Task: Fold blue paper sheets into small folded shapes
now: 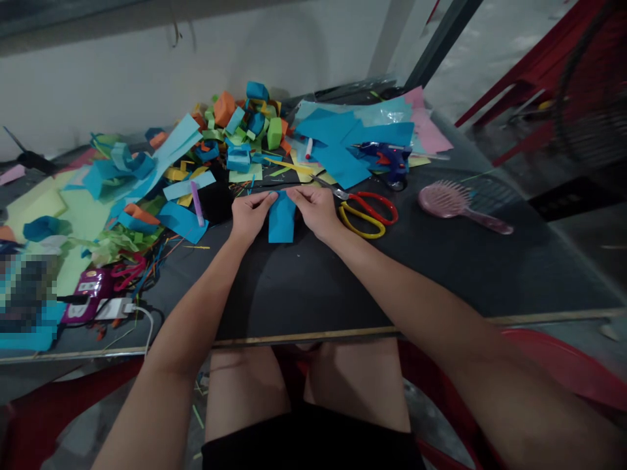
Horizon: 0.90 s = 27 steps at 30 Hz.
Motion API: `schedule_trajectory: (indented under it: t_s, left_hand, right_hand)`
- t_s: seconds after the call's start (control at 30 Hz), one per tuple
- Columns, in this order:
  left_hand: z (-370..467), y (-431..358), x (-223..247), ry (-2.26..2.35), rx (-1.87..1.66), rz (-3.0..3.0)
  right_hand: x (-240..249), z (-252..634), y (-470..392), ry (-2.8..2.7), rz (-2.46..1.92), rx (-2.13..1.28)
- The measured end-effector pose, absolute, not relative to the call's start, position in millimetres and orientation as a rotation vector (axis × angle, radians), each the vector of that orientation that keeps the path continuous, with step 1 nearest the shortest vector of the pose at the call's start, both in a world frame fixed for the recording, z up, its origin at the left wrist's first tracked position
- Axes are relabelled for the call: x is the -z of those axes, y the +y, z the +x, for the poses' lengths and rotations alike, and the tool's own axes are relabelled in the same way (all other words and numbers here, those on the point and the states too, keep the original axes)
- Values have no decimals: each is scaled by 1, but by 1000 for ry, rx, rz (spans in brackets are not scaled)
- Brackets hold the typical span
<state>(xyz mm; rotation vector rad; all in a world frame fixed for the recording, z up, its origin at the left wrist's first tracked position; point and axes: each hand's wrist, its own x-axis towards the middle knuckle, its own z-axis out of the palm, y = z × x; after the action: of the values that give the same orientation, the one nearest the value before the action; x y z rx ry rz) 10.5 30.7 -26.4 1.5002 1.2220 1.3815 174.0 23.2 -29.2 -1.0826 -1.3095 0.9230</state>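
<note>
A small blue paper piece (281,220) hangs between my two hands above the dark table (304,287). My left hand (252,212) pinches its upper left corner between thumb and fingers. At the upper right corner, my right hand (313,207) pinches the same paper. Its lower part is free and faces me. Just right of my right hand lie scissors (369,212) with one red and one yellow handle loop. A purple pen (197,203) lies left of my left hand, by a blue paper sheet (182,220).
Folded paper pieces (225,109) are heaped at the back. Blue sheets (337,143) and a glue gun (389,156) lie back right, a pink hairbrush (450,199) at right. Green paper (78,222), a purple device (88,297) and a white plug (113,308) are at left.
</note>
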Motion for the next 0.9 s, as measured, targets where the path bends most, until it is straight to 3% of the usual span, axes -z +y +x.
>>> schedule_trajectory:
  t_s: [0.23,0.43,0.6,0.9]
  left_hand:
    - [10,34,27,1255,-1459,1399]
    - [10,33,26,1252,-1468,1361]
    - [6,40,29,1266,-1537,1264]
    - [4,48,33,1181,-1596,1062]
  right_hand:
    - [29,173,23,-1289,-1110,-1086]
    - [31,176,19,-1407,-1176,-949]
    - [24,175,15,-1453,-1172,-1157]
    - [14,175,8,-1685,-1109,-1042]
